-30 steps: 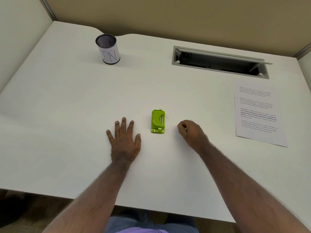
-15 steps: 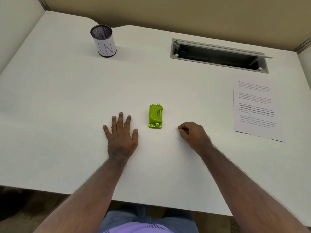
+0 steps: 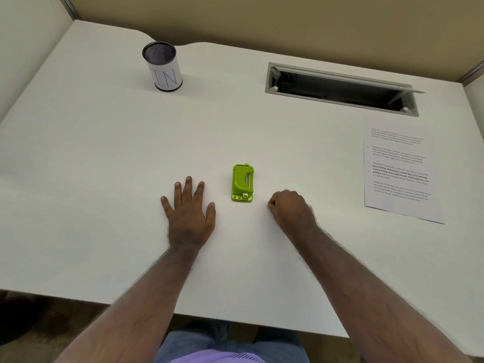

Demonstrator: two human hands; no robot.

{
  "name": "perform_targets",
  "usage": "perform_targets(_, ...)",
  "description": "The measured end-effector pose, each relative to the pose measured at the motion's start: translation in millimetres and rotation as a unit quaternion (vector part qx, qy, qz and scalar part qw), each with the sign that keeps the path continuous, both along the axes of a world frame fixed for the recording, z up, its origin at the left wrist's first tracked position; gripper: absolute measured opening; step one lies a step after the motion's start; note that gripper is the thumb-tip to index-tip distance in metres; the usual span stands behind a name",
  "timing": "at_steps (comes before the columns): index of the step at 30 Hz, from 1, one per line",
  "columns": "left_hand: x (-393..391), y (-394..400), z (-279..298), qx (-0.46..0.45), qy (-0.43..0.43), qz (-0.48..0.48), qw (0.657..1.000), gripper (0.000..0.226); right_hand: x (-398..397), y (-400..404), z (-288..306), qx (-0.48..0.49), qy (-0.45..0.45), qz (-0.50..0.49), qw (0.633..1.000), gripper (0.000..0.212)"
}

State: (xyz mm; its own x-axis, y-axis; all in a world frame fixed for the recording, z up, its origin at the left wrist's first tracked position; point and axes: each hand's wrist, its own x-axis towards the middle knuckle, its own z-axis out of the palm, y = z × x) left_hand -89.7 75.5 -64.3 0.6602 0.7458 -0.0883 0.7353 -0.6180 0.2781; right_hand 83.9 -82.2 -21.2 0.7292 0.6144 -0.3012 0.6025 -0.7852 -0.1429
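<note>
A small lime-green hole punch [image 3: 242, 184] lies on the white desk [image 3: 104, 158], between my two hands. My left hand [image 3: 190, 214] rests flat on the desk to its left, fingers straight and slightly spread, a short gap from the punch. My right hand [image 3: 290, 209] rests on the desk to the punch's right with its fingers curled under; nothing shows in its grip. Neither hand touches the punch.
A black mesh cup [image 3: 162, 66] with a white label reading "IN" stands at the back left. An open cable tray slot [image 3: 340, 89] is set into the desk at the back right. A printed sheet of paper [image 3: 399, 171] lies at the right.
Both hands and the punch keep their places on the desk. Only the camera view has shifted a little.
</note>
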Motion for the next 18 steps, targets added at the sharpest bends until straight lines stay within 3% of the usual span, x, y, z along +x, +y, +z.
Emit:
perform_targets(13,-1,1,-3,-0.004,0.005,-0.003,1.0,0.063,-20,11,-11,-0.013,-0.042,-0.023,0.999,0.013)
perform_targets(16,-1,2,-2,-0.01,0.004,-0.004,1.0,0.064,-5,4,-7,0.052,0.04,-0.098,0.993,0.02)
perform_targets(18,-1,3,-1,-0.017,0.005,-0.005,1.0,0.064,13,-4,2,0.137,0.11,-0.17,0.97,0.019)
